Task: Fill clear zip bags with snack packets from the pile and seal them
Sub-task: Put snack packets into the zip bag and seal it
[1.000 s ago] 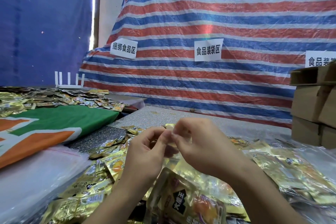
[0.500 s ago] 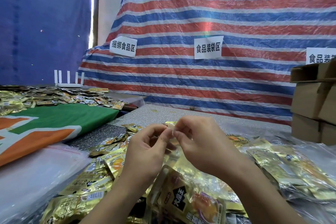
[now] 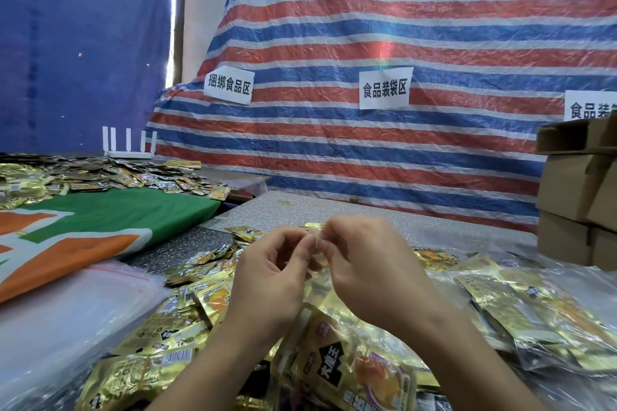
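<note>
My left hand [image 3: 270, 277] and my right hand [image 3: 367, 267] meet at the fingertips above the table, both pinching the top edge of a clear zip bag [image 3: 337, 354]. The bag hangs down toward me, holding gold snack packets with black and orange print. Its zip strip between my fingers is mostly hidden by them. A pile of loose gold snack packets [image 3: 187, 307] spreads over the grey speckled table [image 3: 300, 210] under and to the left of my hands.
Filled clear bags of packets [image 3: 534, 314] lie at the right. A stack of clear bags [image 3: 66, 310] sits at the left, beside a green and orange cloth [image 3: 100, 220] with more packets [image 3: 100, 173] behind. Cardboard boxes [image 3: 577, 197] stand at the far right, a striped tarp [image 3: 400, 27] behind.
My hands stayed together at the bag's top edge, with only small finger shifts. The view moved slightly.
</note>
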